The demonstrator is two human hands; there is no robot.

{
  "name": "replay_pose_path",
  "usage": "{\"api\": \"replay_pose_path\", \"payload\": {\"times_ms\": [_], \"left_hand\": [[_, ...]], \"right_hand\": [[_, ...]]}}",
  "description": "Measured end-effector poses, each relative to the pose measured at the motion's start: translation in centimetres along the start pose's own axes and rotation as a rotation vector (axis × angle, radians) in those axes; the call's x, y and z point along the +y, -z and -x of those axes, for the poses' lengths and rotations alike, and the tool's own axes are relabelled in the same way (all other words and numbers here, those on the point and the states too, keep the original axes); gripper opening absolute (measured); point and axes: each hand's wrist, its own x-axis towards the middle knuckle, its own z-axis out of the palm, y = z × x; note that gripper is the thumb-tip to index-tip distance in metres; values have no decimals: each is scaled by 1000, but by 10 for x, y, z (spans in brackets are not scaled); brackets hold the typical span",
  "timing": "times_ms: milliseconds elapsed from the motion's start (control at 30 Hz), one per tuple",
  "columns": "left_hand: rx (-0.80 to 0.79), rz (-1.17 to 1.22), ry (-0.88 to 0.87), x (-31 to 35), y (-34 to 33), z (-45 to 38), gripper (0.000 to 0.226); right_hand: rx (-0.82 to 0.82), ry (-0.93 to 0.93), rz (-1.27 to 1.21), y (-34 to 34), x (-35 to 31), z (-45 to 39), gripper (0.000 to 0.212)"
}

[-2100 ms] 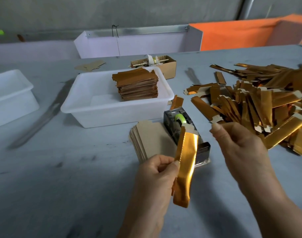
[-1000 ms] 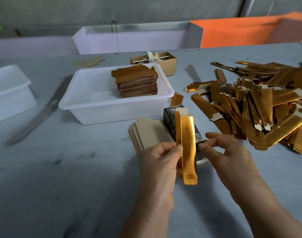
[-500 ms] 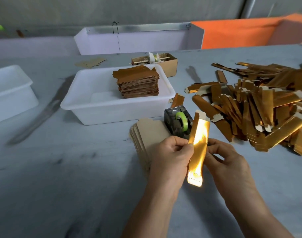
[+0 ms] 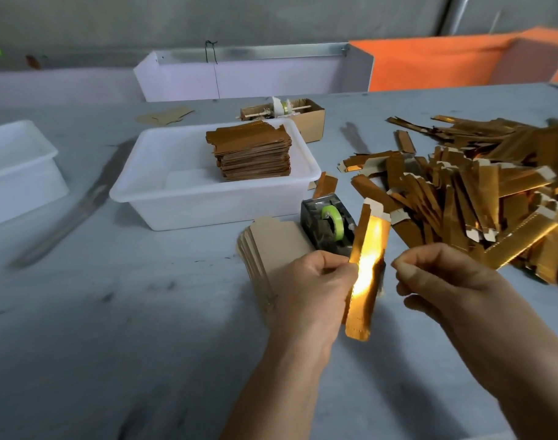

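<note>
A: Obs. Left hand (image 4: 315,281) pinches the gold sleeve (image 4: 368,268) at mid-length. The sleeve stands nearly upright above the table (image 4: 112,312). Right hand (image 4: 445,281) is just beside it, apart, with fingers curled and thumb and forefinger pressed together.

B: Tape between them?

A: Cannot tell; nothing shows there.

B: Risks?

A: Judgement only. It is a one-hand pinch on thin foil card, so the sleeve could twist or spring open as the right hand comes in. Any tape piece could land crooked or cling to the fingers. Glare on the foil hides the seam.

B: Room to move?

A: There is open table below and left of the hands. Just behind them is the card stack (image 4: 276,246), which touches the tape dispenser (image 4: 326,223), and the sleeve's top flap is near the dispenser. To the right, the pile of gold sleeves (image 4: 480,192) begins just past the right knuckles, so a wide sweep would scatter it. Farther back is the white tub (image 4: 207,211), holding a stack of blanks (image 4: 253,154), with its front wall near the dispenser. A small box (image 4: 312,122) sits beyond.
</note>
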Motion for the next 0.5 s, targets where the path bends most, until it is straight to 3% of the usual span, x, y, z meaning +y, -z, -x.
{"api": "replay_pose_path", "payload": {"times_ms": [133, 333, 500], "left_hand": [[-14, 70, 0, 1, -1, 5, 12], [-72, 227, 30, 7, 0, 11, 8], [-62, 175, 16, 5, 1, 14, 11]], "right_hand": [[-152, 145, 96, -1, -13, 4, 17], [-162, 301, 282, -5, -14, -1, 21], [-105, 357, 424, -7, -8, -4, 45]]}}
